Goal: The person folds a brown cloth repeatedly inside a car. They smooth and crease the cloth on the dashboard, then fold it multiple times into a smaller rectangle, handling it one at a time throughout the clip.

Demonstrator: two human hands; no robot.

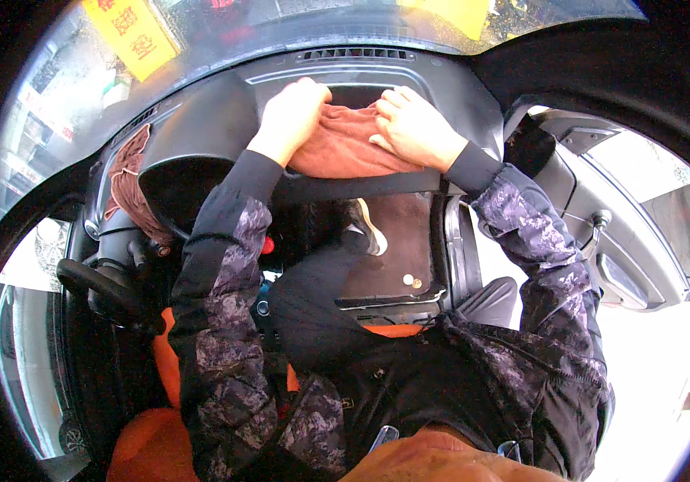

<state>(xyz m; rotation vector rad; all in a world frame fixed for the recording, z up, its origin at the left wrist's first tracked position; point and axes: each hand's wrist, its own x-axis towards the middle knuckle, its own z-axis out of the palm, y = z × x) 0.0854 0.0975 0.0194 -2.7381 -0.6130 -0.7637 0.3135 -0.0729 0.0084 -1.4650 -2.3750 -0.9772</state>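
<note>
A reddish-brown cloth is spread between my two hands over the passenger side of the vehicle's dashboard. My left hand grips its left end, fingers curled at the edge of a dark recess in the dash. At the other end my right hand holds the cloth with bent fingers. The fabric is bunched and creased, and its lower edge hangs over the front of the dash. Whatever lies behind the cloth is hidden.
A second brown cloth is draped beside the instrument hood, near the steering wheel. An air vent runs below the windscreen. On the right the door stands open. My foot rests on a brown floor mat.
</note>
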